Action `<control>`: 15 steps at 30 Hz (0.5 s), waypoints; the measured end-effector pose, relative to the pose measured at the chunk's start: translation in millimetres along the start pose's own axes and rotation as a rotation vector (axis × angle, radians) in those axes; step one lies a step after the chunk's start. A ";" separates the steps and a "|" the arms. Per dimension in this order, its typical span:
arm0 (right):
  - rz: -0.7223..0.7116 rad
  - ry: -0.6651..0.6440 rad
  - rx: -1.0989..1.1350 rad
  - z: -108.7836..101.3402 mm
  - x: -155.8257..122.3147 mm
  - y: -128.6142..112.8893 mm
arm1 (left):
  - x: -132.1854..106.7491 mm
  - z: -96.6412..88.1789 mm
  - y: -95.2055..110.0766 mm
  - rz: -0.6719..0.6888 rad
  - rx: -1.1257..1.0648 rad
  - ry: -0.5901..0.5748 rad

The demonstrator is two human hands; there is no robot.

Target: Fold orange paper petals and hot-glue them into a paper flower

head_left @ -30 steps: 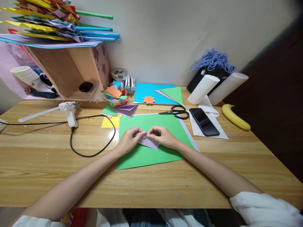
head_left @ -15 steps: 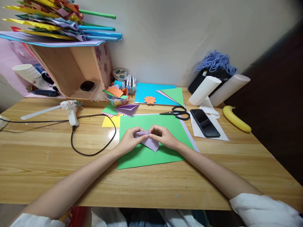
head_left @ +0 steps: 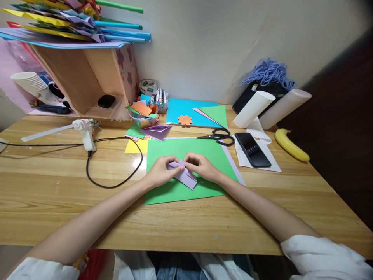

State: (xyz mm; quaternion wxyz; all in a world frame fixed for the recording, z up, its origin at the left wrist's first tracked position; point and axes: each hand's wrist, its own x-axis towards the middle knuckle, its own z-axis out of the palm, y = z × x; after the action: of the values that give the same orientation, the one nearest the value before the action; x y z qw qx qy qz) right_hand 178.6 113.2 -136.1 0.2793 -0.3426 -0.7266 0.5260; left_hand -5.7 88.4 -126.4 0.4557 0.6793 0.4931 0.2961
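A small folded piece of lilac paper (head_left: 186, 176) lies over a large green sheet (head_left: 180, 165) in the middle of the wooden desk (head_left: 58, 186). My left hand (head_left: 161, 171) pinches its left end with curled fingers. My right hand (head_left: 202, 167) pinches the upper edge beside it, fingers bent. The two hands almost touch above the paper.
Black scissors (head_left: 217, 136), a dark phone (head_left: 252, 144) on white paper and a banana (head_left: 290, 145) lie to the right. A glue gun (head_left: 83, 130) with its black cord sits at left. A bowl of paper scraps (head_left: 142, 114), folded purple papers (head_left: 157, 131), a blue sheet (head_left: 186, 111) and white rolls (head_left: 253, 109) stand behind.
The lilac paper has turned a little, its lower right corner now pointing further down. Both hands stay pinched on it, and the view has shifted slightly.
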 end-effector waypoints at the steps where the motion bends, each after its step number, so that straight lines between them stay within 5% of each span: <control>1: -0.007 0.003 -0.007 0.5 -0.1 0.7 | -0.2 0.4 -0.4 -0.003 0.003 0.006; 15: 0.054 0.005 0.179 -1.2 1.4 1.2 | 4.1 -0.1 -4.7 -0.066 -0.131 0.033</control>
State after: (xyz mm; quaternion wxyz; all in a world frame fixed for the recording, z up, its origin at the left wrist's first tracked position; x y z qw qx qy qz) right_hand 178.9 115.2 -136.8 0.2964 -0.3372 -0.6664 0.5953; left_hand -6.3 92.7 -130.8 0.5002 0.6266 0.5022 0.3238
